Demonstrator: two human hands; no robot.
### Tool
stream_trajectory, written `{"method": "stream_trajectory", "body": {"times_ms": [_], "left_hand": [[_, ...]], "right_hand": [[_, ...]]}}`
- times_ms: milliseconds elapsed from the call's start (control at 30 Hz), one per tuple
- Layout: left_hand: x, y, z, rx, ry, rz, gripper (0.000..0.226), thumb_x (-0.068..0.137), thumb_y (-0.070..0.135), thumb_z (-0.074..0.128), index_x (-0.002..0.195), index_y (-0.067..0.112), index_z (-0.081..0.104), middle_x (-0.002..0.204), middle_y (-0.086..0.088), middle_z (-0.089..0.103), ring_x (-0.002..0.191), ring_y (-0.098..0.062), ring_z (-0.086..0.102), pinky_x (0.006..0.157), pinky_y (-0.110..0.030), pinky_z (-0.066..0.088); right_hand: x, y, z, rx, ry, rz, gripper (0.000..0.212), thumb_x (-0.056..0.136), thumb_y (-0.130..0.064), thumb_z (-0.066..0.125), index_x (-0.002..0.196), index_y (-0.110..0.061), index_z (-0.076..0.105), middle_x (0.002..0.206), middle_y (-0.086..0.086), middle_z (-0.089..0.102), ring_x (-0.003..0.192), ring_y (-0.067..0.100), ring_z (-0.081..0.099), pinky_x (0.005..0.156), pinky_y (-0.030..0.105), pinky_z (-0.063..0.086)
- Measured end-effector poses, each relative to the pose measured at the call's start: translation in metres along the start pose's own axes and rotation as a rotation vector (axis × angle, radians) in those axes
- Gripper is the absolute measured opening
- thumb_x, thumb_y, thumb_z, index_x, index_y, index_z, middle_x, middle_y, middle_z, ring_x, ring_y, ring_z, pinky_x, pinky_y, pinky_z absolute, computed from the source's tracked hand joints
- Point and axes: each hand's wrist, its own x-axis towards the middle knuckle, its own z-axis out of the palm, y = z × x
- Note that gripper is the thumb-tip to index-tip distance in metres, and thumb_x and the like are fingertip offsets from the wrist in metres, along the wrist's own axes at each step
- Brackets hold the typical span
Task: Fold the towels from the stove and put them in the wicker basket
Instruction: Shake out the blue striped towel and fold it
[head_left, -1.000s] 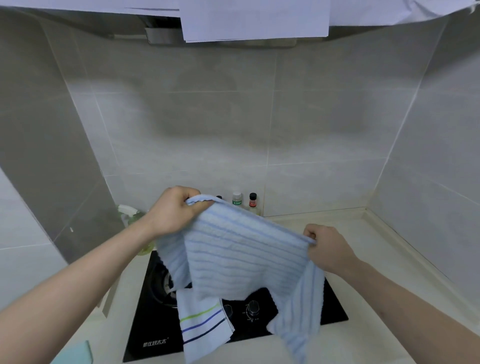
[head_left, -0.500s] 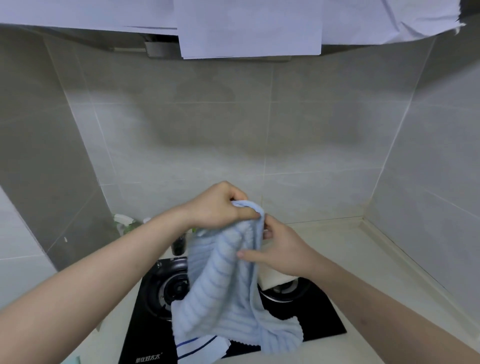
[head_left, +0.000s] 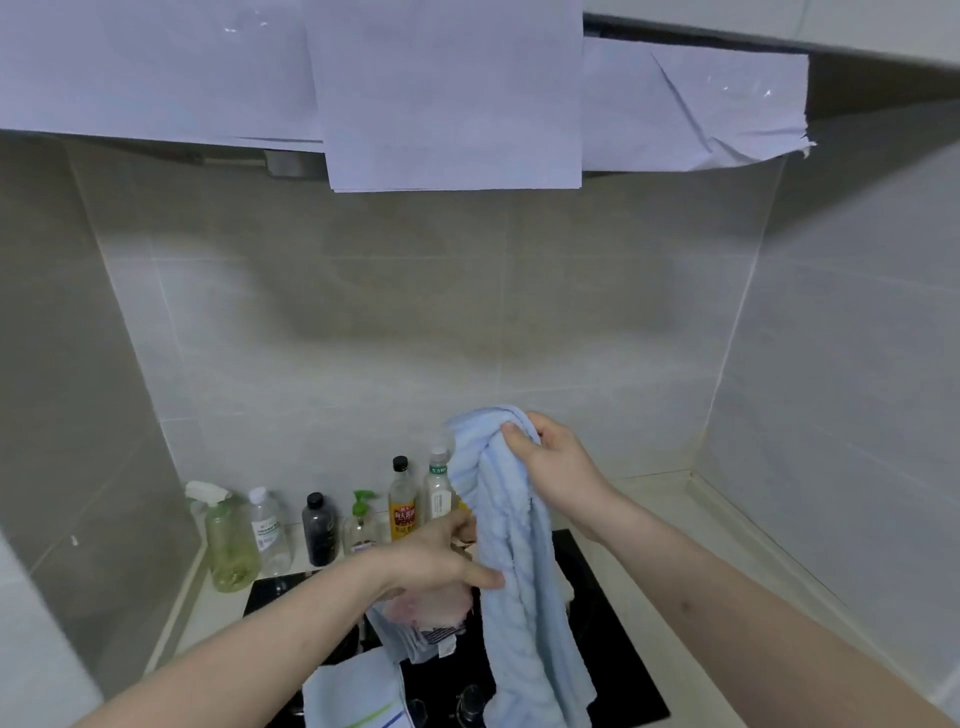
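Right hand (head_left: 558, 467) grips the light blue towel's (head_left: 524, 597) top fold; left hand (head_left: 441, 564) pinches its edge. Soft, limp, light: hold corners.

The blue towel (head_left: 524, 597) hides the stove's (head_left: 618, 654) middle. At six o'clock the frame's lower edge cuts off a white towel (head_left: 353, 691). Bottle (head_left: 402, 506) labels are too small to read.
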Motion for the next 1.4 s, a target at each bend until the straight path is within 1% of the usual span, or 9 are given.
{"method": "stream_trajectory", "body": {"times_ms": [167,400,567,700,867,967,1167,1267,1400], "left_hand": [[0.021,0.005,-0.001,-0.129,0.004,0.033,0.04,0.086,0.02,0.082,0.124,0.025,0.068,0.117,0.014,0.075,0.109,-0.002,0.069,0.094,-0.022,0.055],[0.031,0.042,-0.048,-0.106,0.28,0.173,0.004,0.087,0.017,0.078,0.088,0.019,0.074,0.074,0.013,0.074,0.071,-0.005,0.069,0.063,-0.017,0.054],[0.044,0.096,-0.064,0.013,0.272,0.203,0.018,0.087,0.018,0.077,0.105,0.015,0.076,0.1,0.0,0.079,0.09,-0.015,0.074,0.078,-0.027,0.056],[0.059,0.144,-0.063,0.18,0.283,0.207,0.042,0.077,0.038,0.089,0.1,0.012,0.065,0.095,-0.002,0.077,0.086,-0.018,0.075,0.078,-0.034,0.058],[0.078,0.192,-0.06,0.288,0.212,0.148,0.029,0.076,0.037,0.082,0.098,0.023,0.071,0.099,0.004,0.077,0.093,-0.017,0.074,0.086,-0.034,0.058],[0.09,0.222,-0.044,0.389,0.248,0.169,0.011,0.08,0.023,0.076,0.082,0.02,0.065,0.082,0.006,0.068,0.077,-0.013,0.065,0.069,-0.025,0.05],[0.126,0.277,0.007,0.494,0.285,0.193,0.012,0.083,0.02,0.074,0.078,0.02,0.063,0.075,0.006,0.064,0.068,-0.012,0.059,0.062,-0.023,0.046],[0.137,0.291,0.024,0.45,0.309,0.167,0.013,0.081,0.024,0.076,0.073,0.023,0.065,0.07,0.009,0.065,0.066,-0.012,0.061,0.063,-0.023,0.047],[0.139,0.298,0.04,0.283,0.386,0.168,0.01,0.083,0.026,0.075,0.075,0.021,0.071,0.073,0.005,0.073,0.067,-0.015,0.068,0.062,-0.025,0.053]], "right_hand": [[0.008,-0.008,-0.022,-0.093,0.035,-0.035,0.034,0.097,-0.042,0.054,0.101,-0.012,0.068,0.102,0.014,0.072,0.085,0.014,0.062,0.077,0.033,0.049],[0.016,0.014,-0.103,-0.218,0.328,-0.066,0.016,0.098,-0.021,0.064,0.085,-0.015,0.071,0.071,-0.005,0.066,0.062,-0.001,0.056,0.053,0.009,0.04],[0.028,0.029,-0.152,-0.152,0.319,0.068,0.017,0.102,-0.016,0.054,0.098,-0.002,0.062,0.083,0.012,0.063,0.072,0.02,0.059,0.057,0.026,0.05],[0.032,0.021,-0.19,-0.128,0.315,0.114,0.006,0.099,-0.002,0.05,0.098,-0.007,0.054,0.086,0.008,0.057,0.072,0.017,0.056,0.051,0.027,0.052],[0.057,0.019,-0.244,0.017,0.346,0.206,0.022,0.092,0.014,0.04,0.088,-0.006,0.048,0.087,0.01,0.045,0.074,0.024,0.055,0.051,0.029,0.061],[0.062,0.015,-0.267,-0.116,0.228,0.216,0.026,0.087,0.011,0.049,0.103,-0.01,0.046,0.088,0.01,0.048,0.071,0.023,0.05,0.058,0.035,0.055],[0.067,0.02,-0.277,-0.511,-0.266,0.14,0.101,0.07,-0.03,0.087,0.15,-0.041,0.027,0.137,-0.009,0.045,0.098,0.015,0.069,0.076,0.027,0.057],[0.071,0.026,-0.274,-0.527,-0.373,0.105,0.084,0.06,-0.049,0.09,0.135,-0.039,0.052,0.124,-0.017,0.062,0.105,0.004,0.068,0.096,0.032,0.056],[0.072,0.038,-0.279,-0.511,-0.434,0.075,0.039,0.071,-0.046,0.085,0.104,-0.029,0.072,0.1,-0.016,0.076,0.093,0.002,0.071,0.089,0.027,0.058]]}}
